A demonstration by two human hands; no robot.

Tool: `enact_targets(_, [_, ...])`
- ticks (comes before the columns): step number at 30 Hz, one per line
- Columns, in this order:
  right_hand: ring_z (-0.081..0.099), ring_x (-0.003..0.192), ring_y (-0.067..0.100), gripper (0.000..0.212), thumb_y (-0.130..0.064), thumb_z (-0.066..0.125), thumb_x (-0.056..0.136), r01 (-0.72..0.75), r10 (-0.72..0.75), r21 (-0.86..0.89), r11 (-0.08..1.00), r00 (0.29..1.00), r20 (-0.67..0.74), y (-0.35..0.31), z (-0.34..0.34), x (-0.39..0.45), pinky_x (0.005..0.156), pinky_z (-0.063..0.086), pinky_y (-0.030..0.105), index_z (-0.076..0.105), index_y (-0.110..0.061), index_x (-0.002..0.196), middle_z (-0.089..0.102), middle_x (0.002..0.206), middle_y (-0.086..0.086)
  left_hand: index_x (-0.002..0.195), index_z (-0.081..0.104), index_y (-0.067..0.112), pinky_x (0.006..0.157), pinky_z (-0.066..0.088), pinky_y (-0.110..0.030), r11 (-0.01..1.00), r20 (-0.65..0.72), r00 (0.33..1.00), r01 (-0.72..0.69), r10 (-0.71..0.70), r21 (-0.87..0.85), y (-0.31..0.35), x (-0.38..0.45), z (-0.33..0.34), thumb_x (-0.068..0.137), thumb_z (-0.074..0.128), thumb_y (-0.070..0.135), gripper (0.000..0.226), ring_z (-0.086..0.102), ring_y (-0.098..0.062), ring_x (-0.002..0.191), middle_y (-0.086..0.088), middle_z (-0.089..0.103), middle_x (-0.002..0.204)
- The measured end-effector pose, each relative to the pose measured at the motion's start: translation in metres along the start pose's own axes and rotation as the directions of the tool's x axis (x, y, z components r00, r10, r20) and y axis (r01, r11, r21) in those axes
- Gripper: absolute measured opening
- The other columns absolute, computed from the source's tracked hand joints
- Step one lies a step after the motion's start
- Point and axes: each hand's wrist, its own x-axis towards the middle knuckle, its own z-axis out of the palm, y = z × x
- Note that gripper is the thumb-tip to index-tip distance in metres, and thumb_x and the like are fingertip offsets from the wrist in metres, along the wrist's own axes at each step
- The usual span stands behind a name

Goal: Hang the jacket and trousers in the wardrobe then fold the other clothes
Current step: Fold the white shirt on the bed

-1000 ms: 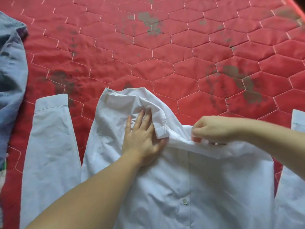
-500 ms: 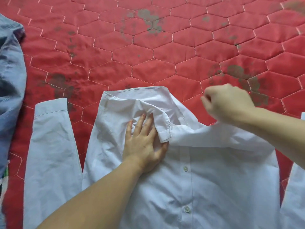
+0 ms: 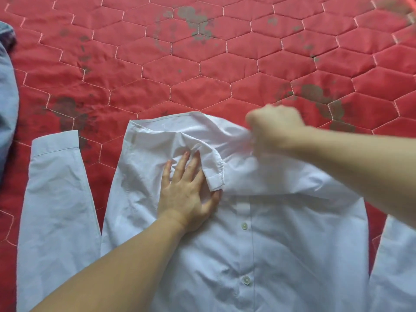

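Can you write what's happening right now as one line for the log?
left hand: flat on white shirt | right hand: grip on collar, blurred | surface: red quilt

The right hand (image 3: 273,129) is motion-blurred, so its grip on the shirt (image 3: 281,244) collar cannot be judged. A collar flap covers the left hand's fingers (image 3: 191,163) at their tips. The blue garment (image 3: 7,104), far left of them, is cut off.

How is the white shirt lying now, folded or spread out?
Spread out. The white shirt lies flat, button side up, its left sleeve stretched alongside, unfolded; only the collar is rumpled.
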Motion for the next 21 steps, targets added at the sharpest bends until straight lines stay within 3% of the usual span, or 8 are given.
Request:
enact_targets(5, [0.063, 0.081, 0.028, 0.018, -0.011, 0.057, 0.075, -0.355, 0.327, 0.362, 0.862, 0.935, 0.137, 0.071, -0.011, 0.022, 0.059, 0.045, 0.027, 0.067, -0.011, 0.090, 0.071, 0.088, 0.008, 0.136, 0.054, 0.020, 0.115, 0.016, -0.051, 1.000, 0.000, 1.000, 0.002, -0.002, 0.014, 0.001, -0.001, 0.000, 0.084, 0.037, 0.062, 0.069, 0.028, -0.023, 0.146, -0.003, 0.028, 0.159])
enact_targets(8, [0.058, 0.093, 0.023, 0.022, -0.025, 0.066, 0.080, -0.143, 0.155, 0.516, 0.845, 0.988, 0.019, 0.077, 0.007, 0.009, 0.073, 0.046, 0.033, 0.057, -0.019, 0.098, 0.063, 0.101, -0.001, 0.136, 0.055, 0.019, 0.114, 0.018, -0.051, 1.000, -0.008, 1.000, 0.003, -0.003, 0.014, 0.000, -0.001, 0.000, 0.083, 0.038, 0.061, 0.069, 0.030, -0.024, 0.145, -0.004, 0.030, 0.158])
enact_targets(11, [0.055, 0.093, 0.018, 0.052, -0.055, 0.072, 0.073, 0.228, -0.292, 0.332, 0.915, 0.944, 0.157, 0.068, 0.009, -0.012, 0.081, 0.045, 0.034, 0.052, -0.029, 0.113, 0.052, 0.106, -0.010, 0.136, 0.055, 0.019, 0.114, 0.018, -0.051, 1.000, -0.005, 1.000, -0.001, 0.001, 0.010, 0.001, 0.000, -0.001, 0.083, 0.038, 0.061, 0.070, 0.030, -0.024, 0.144, -0.004, 0.031, 0.158])
enact_targets(13, [0.052, 0.078, 0.014, 0.060, -0.064, 0.072, 0.069, 0.209, -0.271, 0.197, 0.958, 0.885, 0.378, 0.066, 0.007, -0.016, 0.072, 0.042, 0.032, 0.047, -0.031, 0.112, 0.050, 0.093, -0.012, 0.136, 0.054, 0.019, 0.114, 0.017, -0.051, 1.000, -0.001, 1.000, 0.000, 0.000, 0.008, 0.000, 0.001, 0.000, 0.083, 0.038, 0.061, 0.070, 0.029, -0.024, 0.144, -0.004, 0.031, 0.158])
enact_targets(16, [0.049, 0.064, 0.009, 0.031, -0.047, 0.075, 0.076, 0.107, -0.125, 0.065, 0.992, 0.797, 0.591, 0.079, 0.002, -0.009, 0.058, 0.041, 0.030, 0.056, -0.025, 0.084, 0.053, 0.072, -0.011, 0.136, 0.054, 0.019, 0.114, 0.017, -0.051, 1.000, 0.000, 1.000, -0.001, 0.001, 0.011, 0.000, 0.000, 0.000, 0.083, 0.038, 0.061, 0.070, 0.028, -0.024, 0.145, -0.004, 0.030, 0.158])
enact_targets(18, [0.054, 0.066, 0.017, 0.019, -0.032, 0.069, 0.082, -0.010, 0.000, 0.018, 1.000, 0.870, 0.493, 0.092, -0.001, -0.004, 0.065, 0.048, 0.031, 0.060, -0.018, 0.072, 0.056, 0.068, -0.004, 0.136, 0.055, 0.018, 0.114, 0.018, -0.052, 1.000, -0.004, 1.000, -0.001, 0.001, 0.016, 0.001, 0.000, 0.001, 0.083, 0.038, 0.061, 0.071, 0.029, -0.024, 0.145, -0.004, 0.030, 0.158])
enact_targets(20, [0.055, 0.088, 0.024, 0.008, -0.027, 0.060, 0.084, -0.075, 0.098, -0.109, 0.991, 0.972, 0.213, 0.093, 0.001, -0.003, 0.085, 0.044, 0.038, 0.064, -0.024, 0.090, 0.058, 0.092, 0.001, 0.136, 0.055, 0.018, 0.114, 0.018, -0.052, 1.000, -0.002, 1.000, 0.000, 0.000, 0.021, 0.000, 0.000, 0.001, 0.083, 0.038, 0.061, 0.070, 0.028, -0.023, 0.145, -0.004, 0.030, 0.158])
enact_targets(21, [0.052, 0.101, 0.027, 0.021, -0.031, 0.058, 0.085, -0.071, 0.081, -0.121, 0.990, 0.994, 0.079, 0.082, 0.003, -0.006, 0.090, 0.039, 0.040, 0.062, -0.026, 0.105, 0.056, 0.108, 0.003, 0.135, 0.055, 0.018, 0.114, 0.017, -0.052, 1.000, -0.004, 1.000, -0.001, 0.001, 0.023, 0.000, 0.000, 0.001, 0.083, 0.038, 0.061, 0.070, 0.027, -0.023, 0.145, -0.004, 0.030, 0.158])
